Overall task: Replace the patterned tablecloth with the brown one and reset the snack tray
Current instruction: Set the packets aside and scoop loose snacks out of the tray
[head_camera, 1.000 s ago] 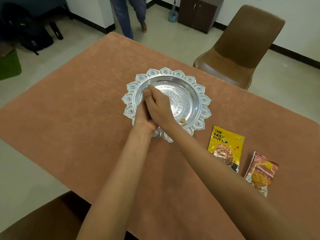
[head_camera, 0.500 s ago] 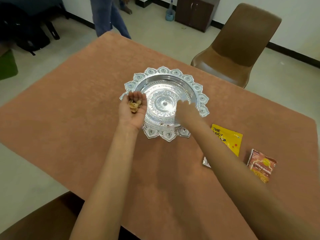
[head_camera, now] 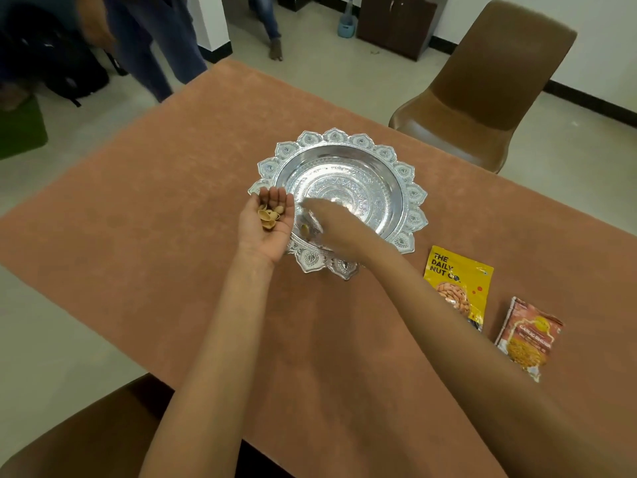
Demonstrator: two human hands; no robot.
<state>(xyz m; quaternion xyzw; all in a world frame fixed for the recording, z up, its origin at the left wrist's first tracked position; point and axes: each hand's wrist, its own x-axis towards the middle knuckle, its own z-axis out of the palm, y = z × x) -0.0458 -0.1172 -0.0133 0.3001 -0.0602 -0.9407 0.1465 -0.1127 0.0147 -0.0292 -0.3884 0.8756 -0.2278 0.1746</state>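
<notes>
tray (head_camera: 413, 195): silver, embossed, scalloped rim, on brown cloth (head_camera: 155, 201)
left hand (head_camera: 269, 226): palm up, fingers relaxed, carrying shells (head_camera: 267, 215)
right hand (head_camera: 332, 224): blurred over tray; I can't tell its grip

Office room: cabinet (head_camera: 396, 24), plastic chair (head_camera: 482, 94), backpack (head_camera: 58, 63).

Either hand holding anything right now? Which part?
Left hand carries nut shells loose in its upturned palm, fingers relaxed. Right hand is blurred over the silver tray; whether it pinches anything cannot be told.
</notes>
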